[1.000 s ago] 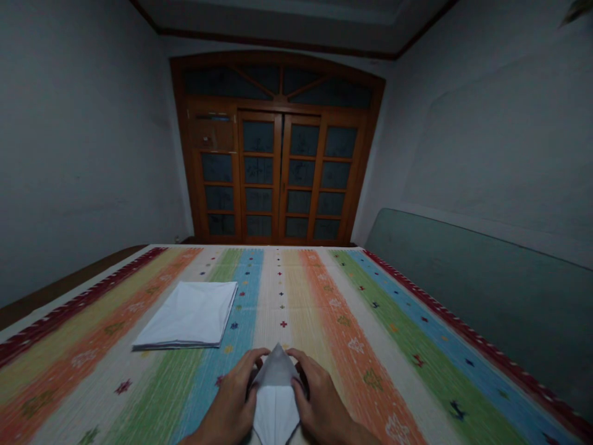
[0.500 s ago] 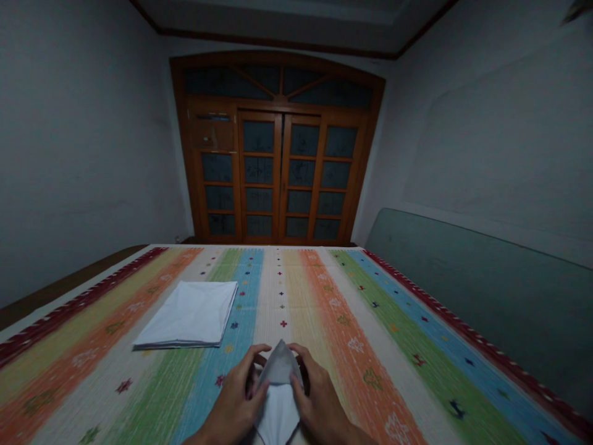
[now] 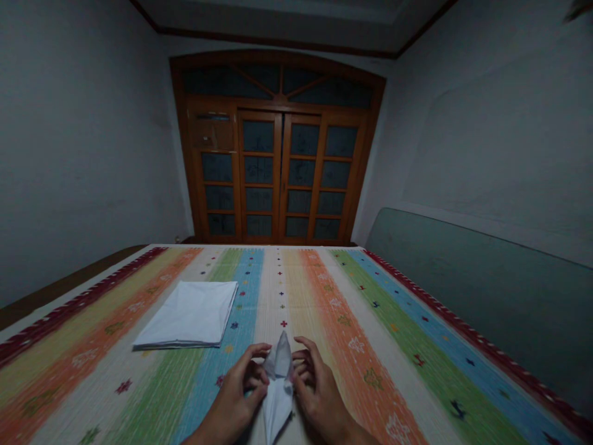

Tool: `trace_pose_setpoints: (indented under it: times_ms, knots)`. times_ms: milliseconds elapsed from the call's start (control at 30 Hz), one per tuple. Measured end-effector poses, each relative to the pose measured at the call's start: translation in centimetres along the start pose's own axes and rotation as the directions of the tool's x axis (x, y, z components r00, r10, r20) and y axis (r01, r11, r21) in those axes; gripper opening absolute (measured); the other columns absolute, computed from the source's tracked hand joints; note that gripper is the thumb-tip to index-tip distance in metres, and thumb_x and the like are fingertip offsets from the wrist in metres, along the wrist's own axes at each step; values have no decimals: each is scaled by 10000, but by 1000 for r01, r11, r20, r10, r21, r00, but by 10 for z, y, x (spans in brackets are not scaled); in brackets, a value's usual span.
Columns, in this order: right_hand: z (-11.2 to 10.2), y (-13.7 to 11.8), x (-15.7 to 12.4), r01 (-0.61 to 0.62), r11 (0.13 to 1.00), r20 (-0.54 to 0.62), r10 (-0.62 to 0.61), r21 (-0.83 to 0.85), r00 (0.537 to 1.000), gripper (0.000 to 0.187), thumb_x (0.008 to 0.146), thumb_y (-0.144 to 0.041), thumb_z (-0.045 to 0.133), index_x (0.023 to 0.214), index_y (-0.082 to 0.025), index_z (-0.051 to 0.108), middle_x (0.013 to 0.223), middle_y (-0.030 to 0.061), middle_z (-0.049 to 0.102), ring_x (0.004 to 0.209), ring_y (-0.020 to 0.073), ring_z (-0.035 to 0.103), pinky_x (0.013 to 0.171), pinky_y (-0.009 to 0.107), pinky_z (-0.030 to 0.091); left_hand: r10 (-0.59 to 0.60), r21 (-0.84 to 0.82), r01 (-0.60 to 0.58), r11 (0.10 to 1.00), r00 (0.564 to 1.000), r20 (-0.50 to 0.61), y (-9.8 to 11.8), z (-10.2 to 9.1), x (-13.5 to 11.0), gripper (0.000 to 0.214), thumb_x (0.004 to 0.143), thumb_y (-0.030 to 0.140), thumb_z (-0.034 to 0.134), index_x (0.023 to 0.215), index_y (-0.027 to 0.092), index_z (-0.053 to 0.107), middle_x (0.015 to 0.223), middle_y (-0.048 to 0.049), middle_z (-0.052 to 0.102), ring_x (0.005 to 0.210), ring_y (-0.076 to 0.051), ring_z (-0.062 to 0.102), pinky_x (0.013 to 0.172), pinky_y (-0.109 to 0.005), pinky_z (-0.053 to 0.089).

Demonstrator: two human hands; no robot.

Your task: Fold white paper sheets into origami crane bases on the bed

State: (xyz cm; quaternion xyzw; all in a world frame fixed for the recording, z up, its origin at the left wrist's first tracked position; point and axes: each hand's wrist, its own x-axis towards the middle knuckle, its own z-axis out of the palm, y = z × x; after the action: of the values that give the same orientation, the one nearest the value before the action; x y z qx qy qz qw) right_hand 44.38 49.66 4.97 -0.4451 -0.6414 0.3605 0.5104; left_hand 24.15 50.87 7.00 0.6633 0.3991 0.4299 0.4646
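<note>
A narrow piece of folded white paper (image 3: 278, 395) lies on the striped tablecloth at the bottom middle, its pointed tip facing away from me. The upper part looks greyer and creased, the lower part whiter and tapering. My left hand (image 3: 243, 392) pinches the paper's left edge between thumb and fingers. On the opposite side my right hand (image 3: 317, 395) has its thumb and curled fingers at the right edge, with the index finger raised and bent. Fingertips hide parts of both edges.
A stack of white paper sheets (image 3: 189, 314) lies on the striped tablecloth (image 3: 356, 340), left of my hands. Beyond the table stands a wooden door with glass panes (image 3: 280, 176). A pale green board (image 3: 463, 272) stands along the right side.
The paper's sides have come inward, so it looks much narrower and its tip sits slightly farther away. My right index finger has lifted off the tip. The stack has not moved.
</note>
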Motion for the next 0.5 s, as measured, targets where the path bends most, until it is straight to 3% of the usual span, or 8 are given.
trace_pose_setpoints:
  times_ms: [167,367,500]
  knots:
    - [0,-1,-2,19,1000,-19,-19,-1,1000,542,909,-232,600,1422,-227,425,1228,145,644,864,203,700,791,358,609,-57,-62,57,996,998,7,9,0,-1,521,761,216,633,1279,210,581,1276,-133,655,937,-231,703,788,-344,551]
    - [-1,-1,-5,102,994,28,-101,-49,995,556,886,-131,555,1418,-244,437,1316,142,625,911,207,717,865,378,619,-85,-96,86,992,996,10,11,0,1,555,766,269,663,1310,220,566,1316,-150,633,913,-228,715,801,-361,564]
    - [-3,-5,-7,188,973,88,-177,-131,980,598,868,-54,531,1425,-249,438,1229,111,663,980,215,707,933,382,596,-58,-51,57,997,998,-22,4,0,1,615,774,241,647,1377,230,527,1323,-150,628,772,-180,686,689,-314,550]
